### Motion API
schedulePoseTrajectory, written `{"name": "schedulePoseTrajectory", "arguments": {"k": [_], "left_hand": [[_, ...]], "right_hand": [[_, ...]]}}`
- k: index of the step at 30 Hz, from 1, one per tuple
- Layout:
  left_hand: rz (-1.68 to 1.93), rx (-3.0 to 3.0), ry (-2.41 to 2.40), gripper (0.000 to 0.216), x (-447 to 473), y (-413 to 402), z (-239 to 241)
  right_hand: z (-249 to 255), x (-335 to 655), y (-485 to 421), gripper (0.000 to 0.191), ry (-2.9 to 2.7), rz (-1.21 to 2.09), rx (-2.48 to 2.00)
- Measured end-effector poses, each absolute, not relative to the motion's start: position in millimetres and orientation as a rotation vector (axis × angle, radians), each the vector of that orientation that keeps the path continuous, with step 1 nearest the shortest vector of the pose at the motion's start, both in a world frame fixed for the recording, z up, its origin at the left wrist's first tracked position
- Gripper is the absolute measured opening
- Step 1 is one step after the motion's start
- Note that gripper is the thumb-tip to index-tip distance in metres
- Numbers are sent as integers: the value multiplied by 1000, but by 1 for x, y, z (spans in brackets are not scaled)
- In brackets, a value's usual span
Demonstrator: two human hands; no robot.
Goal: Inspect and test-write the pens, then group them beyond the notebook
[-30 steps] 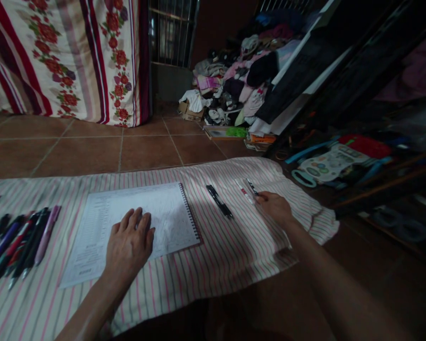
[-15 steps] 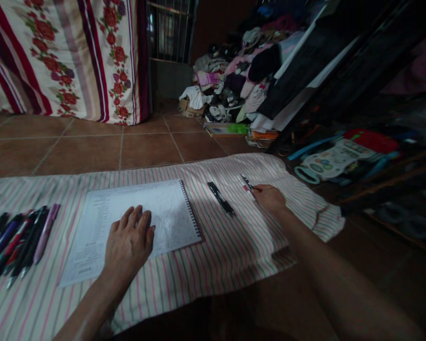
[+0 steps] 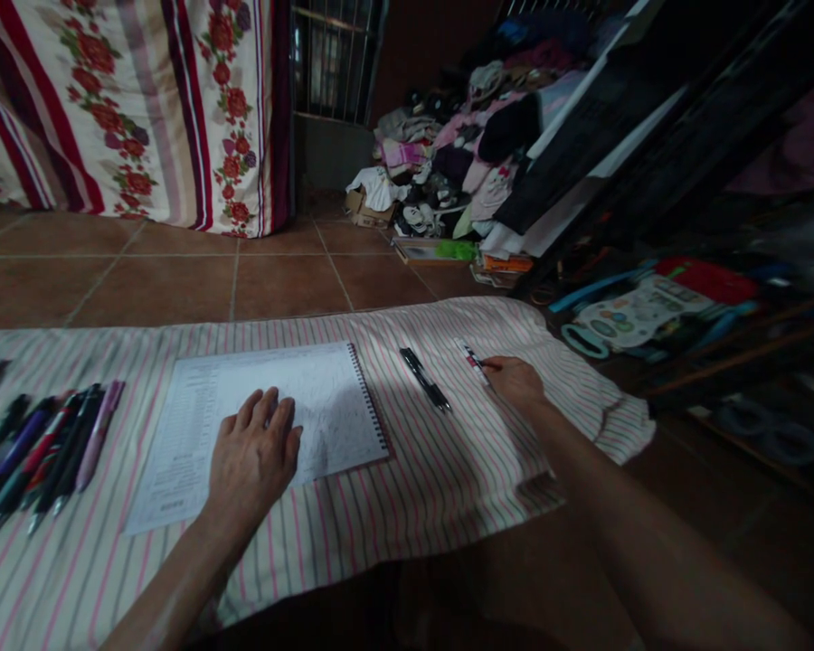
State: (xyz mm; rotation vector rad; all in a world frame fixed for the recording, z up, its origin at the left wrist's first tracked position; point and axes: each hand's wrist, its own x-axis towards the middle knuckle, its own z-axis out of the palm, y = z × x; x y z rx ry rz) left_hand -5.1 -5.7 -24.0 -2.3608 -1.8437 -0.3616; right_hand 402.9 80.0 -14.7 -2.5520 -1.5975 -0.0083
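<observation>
My left hand (image 3: pixel 254 448) lies flat, fingers slightly spread, on a spiral-bound notebook (image 3: pixel 332 407) whose wire coil runs down its right side. A printed sheet or page (image 3: pixel 173 452) shows along the notebook's left part. Over to the right, my right hand (image 3: pixel 514 380) pinches a white pen (image 3: pixel 473 360) with dark and red markings, low over the striped cloth; whether the pen touches the cloth I cannot tell. Between the notebook and that hand lie black pens (image 3: pixel 425 380), side by side at a slant. My right fingertips hide the pen's near end.
Several pens (image 3: pixel 47 452) lie grouped at the left on the striped cloth (image 3: pixel 353 515). Beyond the cloth is a tiled floor (image 3: pixel 278 285) with a floral curtain (image 3: pixel 176 117). A heap of clothes (image 3: pixel 461 145) and a colourful plastic toy (image 3: pixel 651 312) stand at the back right.
The view has shifted slightly, so the notebook and left pens appear a little further right. My left hand stays on the notebook, and my right hand keeps its pinch on the white pen.
</observation>
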Motion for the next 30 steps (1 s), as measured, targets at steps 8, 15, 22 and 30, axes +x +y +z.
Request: {"name": "schedulePoseTrajectory", "arguments": {"k": [8,15,22,30], "left_hand": [[-402,-2374,-1870,34,-4,-4,-24],[-491,-2398,-1913,30,-6,-3,-24],[-698,-2314,-1939,21,-25,-2,-18],[-611,-2000,-2128,30,-87,-4,3]], "right_hand": [[0,373,76,35,-1426,-65,-2407],[4,286,60,33,-1298,189,-1754],[-3,180,7,36,-1225,683,-1525],[-10,136,-6,24,-1566,494,-1269]]}}
